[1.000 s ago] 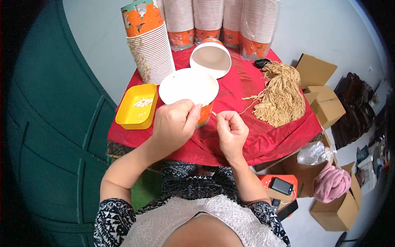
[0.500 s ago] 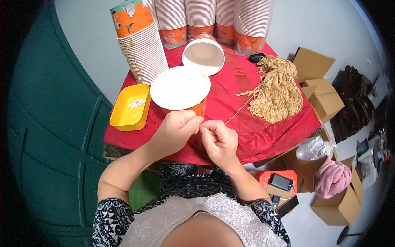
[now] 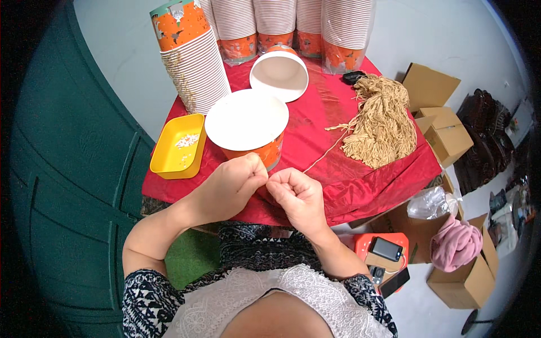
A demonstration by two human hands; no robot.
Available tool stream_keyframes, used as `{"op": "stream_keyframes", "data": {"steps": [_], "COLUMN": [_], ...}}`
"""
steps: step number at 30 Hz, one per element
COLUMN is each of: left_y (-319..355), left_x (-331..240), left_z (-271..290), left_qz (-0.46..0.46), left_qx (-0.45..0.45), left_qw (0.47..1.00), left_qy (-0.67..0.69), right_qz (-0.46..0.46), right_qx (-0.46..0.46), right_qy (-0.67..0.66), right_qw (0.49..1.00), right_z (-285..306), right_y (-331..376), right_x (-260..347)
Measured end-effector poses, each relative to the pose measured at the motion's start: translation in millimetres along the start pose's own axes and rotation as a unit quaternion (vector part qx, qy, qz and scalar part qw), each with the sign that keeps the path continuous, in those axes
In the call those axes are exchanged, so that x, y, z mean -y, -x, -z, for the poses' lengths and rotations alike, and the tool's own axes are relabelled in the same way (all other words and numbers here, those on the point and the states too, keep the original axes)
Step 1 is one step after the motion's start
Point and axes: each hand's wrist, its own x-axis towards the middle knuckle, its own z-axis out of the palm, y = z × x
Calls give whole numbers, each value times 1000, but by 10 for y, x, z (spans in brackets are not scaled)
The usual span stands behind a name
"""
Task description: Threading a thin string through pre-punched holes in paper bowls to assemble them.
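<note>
Just in front of the near white-rimmed orange paper bucket [image 3: 265, 155], my two hands are close together above the table's front edge. A thin tan string [image 3: 326, 153] runs from a large tan yarn bundle [image 3: 378, 124] to my right hand [image 3: 298, 196], whose fingers are pinched on it. My left hand [image 3: 234, 183] is closed, its thumb pressed to the curled fingers; what it grips is hidden. A second paper bucket [image 3: 279, 76] lies tipped behind the near one, its white inside showing. To the left stands a yellow plastic tub [image 3: 163, 164] with small white bits [image 3: 187, 141] in it.
A tall leaning stack of paper buckets [image 3: 197, 73] rises at the back left, with several more stacks [image 3: 346, 28] along the wall. Red cloth [image 3: 315, 127] covers the table. Cardboard boxes [image 3: 445, 132] and a red stool [image 3: 394, 239] with phones on it are at the right.
Both hands have shifted slightly left and toward me, and a small gap has opened between them. The buckets, tub and yarn bundle stay in place.
</note>
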Motion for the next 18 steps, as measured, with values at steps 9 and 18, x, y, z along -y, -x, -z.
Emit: {"op": "stream_keyframes", "data": {"steps": [9, 18], "left_y": [-72, -391], "left_x": [2, 178], "left_z": [-79, 268], "left_qz": [-104, -47], "left_qx": [-104, -197], "left_qw": [983, 974], "left_qy": [-112, -97], "right_qz": [16, 94], "right_qx": [-61, -154], "right_qy": [-62, 37], "right_qw": [996, 983], "right_z": [-41, 11], "right_y": [-44, -289], "right_x": [10, -136]}}
